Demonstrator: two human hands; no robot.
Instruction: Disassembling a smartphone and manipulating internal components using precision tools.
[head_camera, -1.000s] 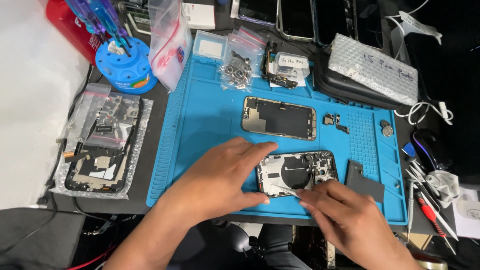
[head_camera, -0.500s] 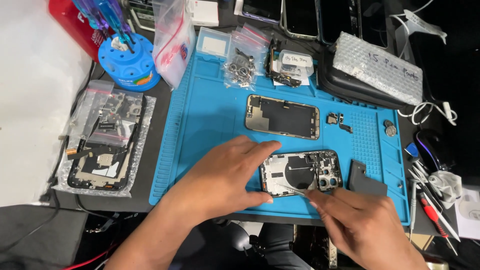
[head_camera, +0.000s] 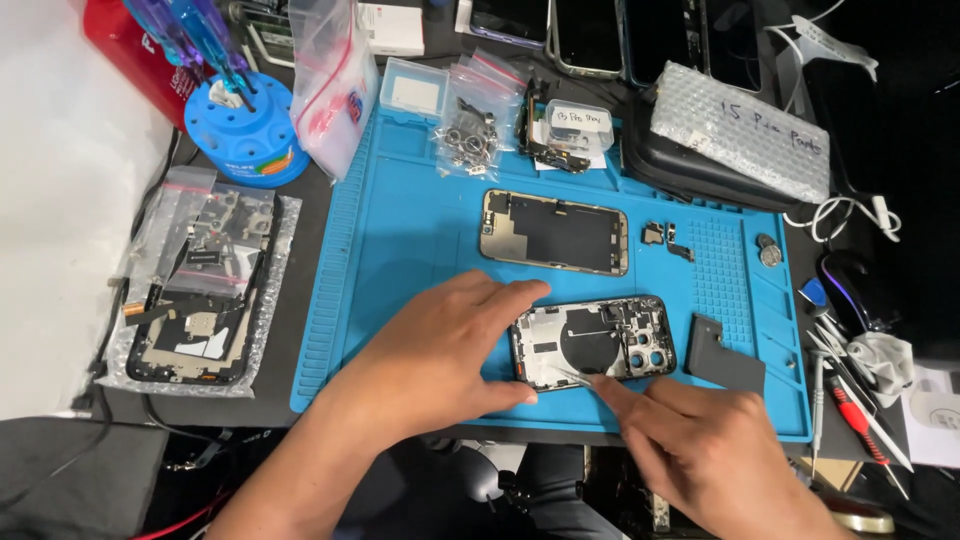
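An opened phone rear housing (head_camera: 600, 335) lies on the blue work mat (head_camera: 400, 240), its dark round coil and camera cutouts showing. My left hand (head_camera: 440, 355) rests flat on the mat and braces the housing's left edge with thumb and forefinger. My right hand (head_camera: 705, 450) holds thin metal tweezers (head_camera: 572, 376) whose tips touch the housing's lower edge. A second phone frame (head_camera: 555, 232) lies farther back on the mat.
A black L-shaped battery (head_camera: 725, 355) sits right of the housing. Small parts (head_camera: 668, 238) and a coin-like disc (head_camera: 768, 250) lie beyond. Screw bags (head_camera: 470, 125), a blue screwdriver stand (head_camera: 245, 130), a bagged phone frame (head_camera: 195, 310) at left and hand tools (head_camera: 850, 400) at right.
The view has shifted slightly. My right hand has slid a little left along the housing's lower edge with the tweezers. My left hand stays in place.
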